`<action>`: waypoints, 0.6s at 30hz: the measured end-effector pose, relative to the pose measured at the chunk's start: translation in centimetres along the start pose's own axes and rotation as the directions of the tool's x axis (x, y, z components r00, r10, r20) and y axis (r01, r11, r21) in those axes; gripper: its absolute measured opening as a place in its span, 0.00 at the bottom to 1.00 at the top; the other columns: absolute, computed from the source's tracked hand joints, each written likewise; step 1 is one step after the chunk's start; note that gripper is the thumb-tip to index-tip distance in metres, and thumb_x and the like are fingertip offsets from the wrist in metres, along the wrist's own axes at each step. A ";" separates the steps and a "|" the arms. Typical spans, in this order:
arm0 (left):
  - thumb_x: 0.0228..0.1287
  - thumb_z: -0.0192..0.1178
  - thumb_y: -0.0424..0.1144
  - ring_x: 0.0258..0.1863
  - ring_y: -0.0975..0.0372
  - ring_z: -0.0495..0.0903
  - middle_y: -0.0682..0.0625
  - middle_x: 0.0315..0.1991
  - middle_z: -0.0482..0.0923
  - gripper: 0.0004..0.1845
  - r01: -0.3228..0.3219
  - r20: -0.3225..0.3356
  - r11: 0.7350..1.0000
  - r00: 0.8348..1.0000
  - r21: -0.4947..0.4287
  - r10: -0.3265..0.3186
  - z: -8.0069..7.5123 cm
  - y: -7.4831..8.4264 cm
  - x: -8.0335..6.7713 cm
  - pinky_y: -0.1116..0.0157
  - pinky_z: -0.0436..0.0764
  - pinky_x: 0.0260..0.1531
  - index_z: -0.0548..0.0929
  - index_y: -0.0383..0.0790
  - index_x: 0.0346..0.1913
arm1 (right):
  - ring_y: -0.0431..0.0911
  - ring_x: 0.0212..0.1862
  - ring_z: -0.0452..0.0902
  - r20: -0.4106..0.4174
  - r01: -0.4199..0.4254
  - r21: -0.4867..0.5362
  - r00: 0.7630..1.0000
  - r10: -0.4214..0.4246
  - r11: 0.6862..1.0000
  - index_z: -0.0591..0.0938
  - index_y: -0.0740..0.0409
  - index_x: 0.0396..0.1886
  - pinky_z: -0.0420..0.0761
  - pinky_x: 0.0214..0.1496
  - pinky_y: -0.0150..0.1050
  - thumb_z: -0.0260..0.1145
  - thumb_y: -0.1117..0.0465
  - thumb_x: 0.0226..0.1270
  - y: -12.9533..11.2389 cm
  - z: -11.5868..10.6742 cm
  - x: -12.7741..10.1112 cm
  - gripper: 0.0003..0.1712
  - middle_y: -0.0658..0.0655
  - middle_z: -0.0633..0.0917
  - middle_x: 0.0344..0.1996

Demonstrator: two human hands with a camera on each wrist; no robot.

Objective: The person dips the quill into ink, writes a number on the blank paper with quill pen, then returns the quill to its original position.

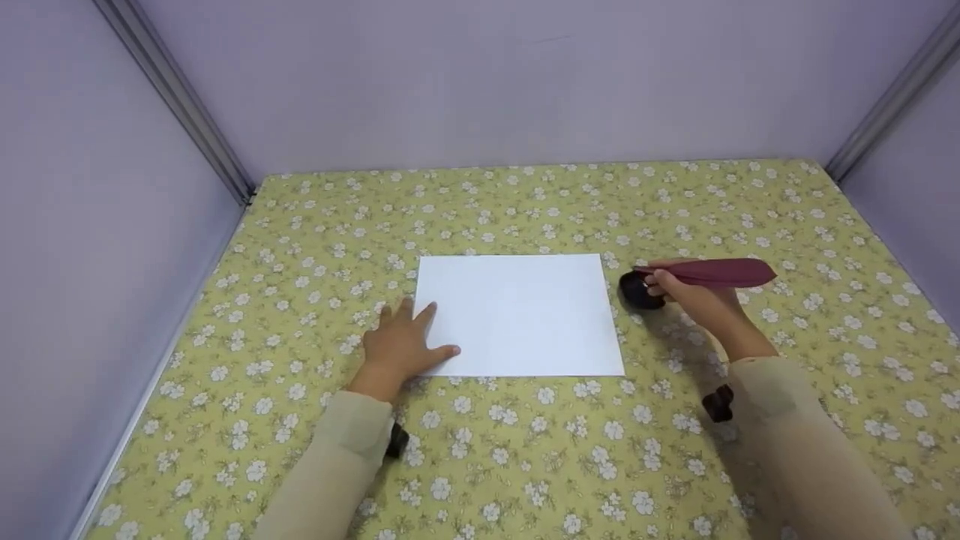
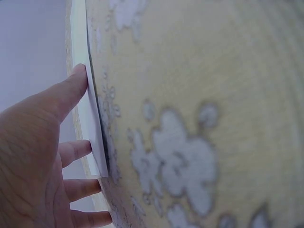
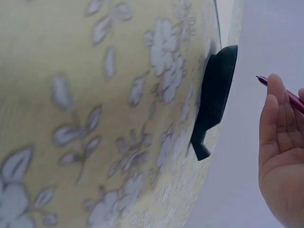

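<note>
Two hands: left flat on paper, right pinching feather quill, nib only wrist-visible.

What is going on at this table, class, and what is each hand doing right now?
A person sits at a table covered in a yellow floral cloth. The left hand lies flat with straight fingers on the near left corner of a blank white sheet of paper. The right hand holds a dark red feather quill, its tip close by a small black ink pot just right of the sheet.
</note>
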State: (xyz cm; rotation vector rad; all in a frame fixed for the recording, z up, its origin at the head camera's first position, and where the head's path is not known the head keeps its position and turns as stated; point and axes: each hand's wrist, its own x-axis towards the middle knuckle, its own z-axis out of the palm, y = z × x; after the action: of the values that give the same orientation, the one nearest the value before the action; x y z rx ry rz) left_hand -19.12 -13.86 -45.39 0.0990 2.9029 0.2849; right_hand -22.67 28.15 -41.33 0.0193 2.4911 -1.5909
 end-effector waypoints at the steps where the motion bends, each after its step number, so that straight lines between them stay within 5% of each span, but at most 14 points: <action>1: 0.55 0.54 0.72 0.70 0.37 0.46 0.39 0.74 0.47 0.48 0.000 0.001 1.000 1.000 0.000 0.000 0.0 0.0 0.0 0.35 0.62 0.55 0.57 0.53 0.75 | 0.39 0.46 0.80 0.002 0.007 0.003 1.000 -0.007 1.000 0.76 0.61 0.61 0.74 0.57 0.45 0.57 0.42 0.69 -0.1 0.1 0.1 0.32 0.58 0.83 0.49; 6: 0.55 0.53 0.73 0.70 0.37 0.45 0.39 0.74 0.47 0.48 0.000 0.003 1.000 1.000 0.008 0.000 -0.1 0.0 0.0 0.35 0.63 0.55 0.57 0.53 0.75 | 0.38 0.43 0.81 -0.023 0.021 0.037 1.000 -0.020 0.999 0.76 0.65 0.59 0.78 0.50 0.38 0.58 0.45 0.70 -0.7 1.0 0.8 0.30 0.55 0.85 0.44; 12: 0.55 0.53 0.72 0.70 0.37 0.46 0.40 0.74 0.47 0.48 -0.001 -0.001 1.000 1.000 0.012 0.001 -0.1 0.0 -0.1 0.35 0.63 0.54 0.57 0.53 0.74 | 0.45 0.46 0.81 -0.054 0.017 0.015 0.998 -0.016 1.000 0.78 0.62 0.59 0.76 0.53 0.46 0.59 0.43 0.69 -1.2 2.2 1.5 0.30 0.56 0.86 0.43; 18: 0.54 0.54 0.73 0.70 0.37 0.47 0.40 0.74 0.48 0.48 0.003 -0.012 1.000 1.000 0.007 -0.003 0.0 0.0 0.1 0.36 0.63 0.55 0.58 0.53 0.74 | 0.42 0.43 0.82 -0.072 0.010 0.081 0.997 -0.004 0.997 0.79 0.65 0.56 0.78 0.51 0.43 0.60 0.48 0.69 -1.6 3.7 2.4 0.27 0.61 0.84 0.46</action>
State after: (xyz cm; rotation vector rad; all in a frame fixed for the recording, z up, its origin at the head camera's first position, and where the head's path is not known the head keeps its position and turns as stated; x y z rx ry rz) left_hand -19.19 -13.84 -45.41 0.0951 2.9157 0.2751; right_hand -24.64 23.89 -41.82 0.0796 2.4795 -1.7237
